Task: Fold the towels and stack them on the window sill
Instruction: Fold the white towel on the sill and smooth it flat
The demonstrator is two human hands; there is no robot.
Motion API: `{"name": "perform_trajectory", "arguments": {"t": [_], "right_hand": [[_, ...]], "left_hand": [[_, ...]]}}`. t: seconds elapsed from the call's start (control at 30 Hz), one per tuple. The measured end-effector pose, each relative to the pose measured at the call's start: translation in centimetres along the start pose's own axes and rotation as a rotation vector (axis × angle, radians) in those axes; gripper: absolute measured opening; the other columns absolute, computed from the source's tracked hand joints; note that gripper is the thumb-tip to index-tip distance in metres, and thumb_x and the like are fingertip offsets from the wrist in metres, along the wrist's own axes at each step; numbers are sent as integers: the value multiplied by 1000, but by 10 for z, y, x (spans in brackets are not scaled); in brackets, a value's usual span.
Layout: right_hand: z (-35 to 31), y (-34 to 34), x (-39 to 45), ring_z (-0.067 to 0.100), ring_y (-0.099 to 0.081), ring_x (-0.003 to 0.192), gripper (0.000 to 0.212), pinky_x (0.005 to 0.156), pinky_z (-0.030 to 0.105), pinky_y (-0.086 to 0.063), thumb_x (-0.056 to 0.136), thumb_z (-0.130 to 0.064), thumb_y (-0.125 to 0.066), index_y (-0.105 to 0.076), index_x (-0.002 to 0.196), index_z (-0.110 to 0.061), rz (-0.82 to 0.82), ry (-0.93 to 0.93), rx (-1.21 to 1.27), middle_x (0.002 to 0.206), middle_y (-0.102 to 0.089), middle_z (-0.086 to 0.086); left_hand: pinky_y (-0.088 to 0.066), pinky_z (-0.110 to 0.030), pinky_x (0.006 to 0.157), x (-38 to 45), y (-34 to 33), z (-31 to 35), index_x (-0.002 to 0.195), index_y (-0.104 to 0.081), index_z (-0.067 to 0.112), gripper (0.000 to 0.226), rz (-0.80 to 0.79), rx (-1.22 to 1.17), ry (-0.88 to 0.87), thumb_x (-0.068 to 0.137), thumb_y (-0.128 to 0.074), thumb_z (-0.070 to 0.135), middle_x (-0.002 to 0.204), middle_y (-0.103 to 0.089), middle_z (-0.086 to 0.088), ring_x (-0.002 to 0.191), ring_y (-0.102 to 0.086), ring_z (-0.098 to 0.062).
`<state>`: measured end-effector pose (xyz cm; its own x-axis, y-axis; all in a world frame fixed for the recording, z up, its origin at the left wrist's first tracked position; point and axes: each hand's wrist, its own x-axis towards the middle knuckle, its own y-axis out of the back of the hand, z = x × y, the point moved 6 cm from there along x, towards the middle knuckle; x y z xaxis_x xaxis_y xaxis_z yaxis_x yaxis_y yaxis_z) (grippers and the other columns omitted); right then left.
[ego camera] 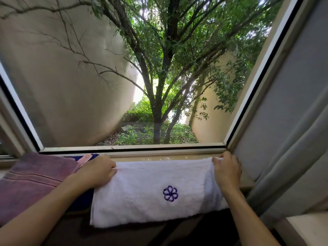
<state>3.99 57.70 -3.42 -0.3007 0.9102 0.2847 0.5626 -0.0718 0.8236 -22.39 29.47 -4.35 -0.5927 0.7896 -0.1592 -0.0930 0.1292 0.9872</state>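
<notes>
left hand (pixel 96 172) pinching cloth, right hand (pixel 227 170) gripping cloth, forearms extended

A tree (pixel 157 96) stands outside, centred beyond the window frame (pixel 133 148). Pale walls (pixel 71 89) flank the tree on both sides, low greenery (pixel 134 137) surrounds its base, and what seems a grey curtain (pixel 291 148) hangs to its right.

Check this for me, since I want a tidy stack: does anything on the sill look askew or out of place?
Mostly tidy. The white towel overhangs the window sill's front edge, both hands pinching its far corners. A pink strip pokes out beside the folded purple towel, on something dark blue.
</notes>
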Motion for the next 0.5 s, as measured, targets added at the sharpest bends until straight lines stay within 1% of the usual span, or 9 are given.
{"name": "perform_trajectory", "arguments": {"t": [0.07, 0.13, 0.17, 0.2, 0.27, 0.3, 0.4, 0.47, 0.5], "right_hand": [[-5, 1, -3, 36, -48, 106, 20, 89, 45, -41, 91, -28, -56, -58, 99, -10, 60, 47, -62, 112, -55, 18], [-9, 6, -2, 32, -52, 94, 14, 79, 40, -43, 91, -28, -57, -55, 94, -15, 46, 107, 43, 101, -59, 12], [-9, 6, -1, 29, -53, 86, 11, 72, 37, -43, 91, -28, -58, -53, 91, -18, 2, 112, 124, 92, -60, 8], [-9, 7, 0, 27, -53, 81, 11, 68, 35, -41, 90, -29, -59, -51, 89, -21, -30, 113, 178, 86, -59, 5], [-5, 8, -1, 24, -53, 79, 14, 67, 33, -39, 88, -28, -64, -53, 89, -20, -44, 85, 263, 83, -57, 1], [-2, 6, -3, 25, -54, 81, 14, 69, 32, -39, 87, -26, -66, -55, 89, -17, -59, 48, 325, 83, -58, 1], [6, -3, -11, 28, -59, 86, 11, 72, 32, -44, 89, -20, -64, -57, 91, -12, -124, -47, 508, 83, -59, 0], [8, 1, -8, 28, -59, 85, 7, 72, 36, -49, 91, -19, -60, -55, 91, -14, -118, -60, 550, 83, -60, 1], [8, 5, -4, 27, -58, 85, 7, 72, 35, -48, 92, -20, -59, -55, 92, -14, -109, -56, 560, 85, -60, 2]], "left_hand": [[-38, -32, 84, 4, 0, -7, 85, -62, 24, 28, 76, 1, 12, 95, -40, 36, 104, -45, 4, 109, -47, -17], [-42, -34, 88, 8, 3, -13, 93, -68, 22, 28, 170, -49, 25, 94, -43, 34, 110, -49, 4, 110, -45, -19], [-43, -35, 87, 8, 5, -14, 91, -66, 22, 26, 201, -51, 31, 93, -43, 33, 109, -51, 3, 108, -47, -20], [-43, -36, 83, 9, 6, -15, 83, -62, 23, 23, 215, -45, 41, 93, -42, 31, 105, -54, 1, 104, -50, -21], [-42, -35, 72, 8, 5, -13, 69, -44, 23, 23, 224, -70, 72, 91, -40, 29, 94, -61, -1, 93, -58, -26], [-42, -35, 69, 8, 3, -13, 67, -39, 22, 24, 229, -95, 92, 90, -39, 29, 89, -63, -2, 88, -60, -28], [-42, -37, 65, 9, 7, -11, 70, -37, 20, 23, 310, -215, 124, 91, -38, 26, 80, -59, -3, 78, -58, -30], [-37, -37, 60, 10, 20, -13, 69, -40, 18, 23, 404, -360, 88, 92, -43, 20, 73, -55, -4, 70, -52, -29], [-36, -37, 60, 11, 28, -15, 69, -44, 17, 23, 438, -420, 62, 92, -47, 17, 71, -57, -6, 69, -51, -28]]}}
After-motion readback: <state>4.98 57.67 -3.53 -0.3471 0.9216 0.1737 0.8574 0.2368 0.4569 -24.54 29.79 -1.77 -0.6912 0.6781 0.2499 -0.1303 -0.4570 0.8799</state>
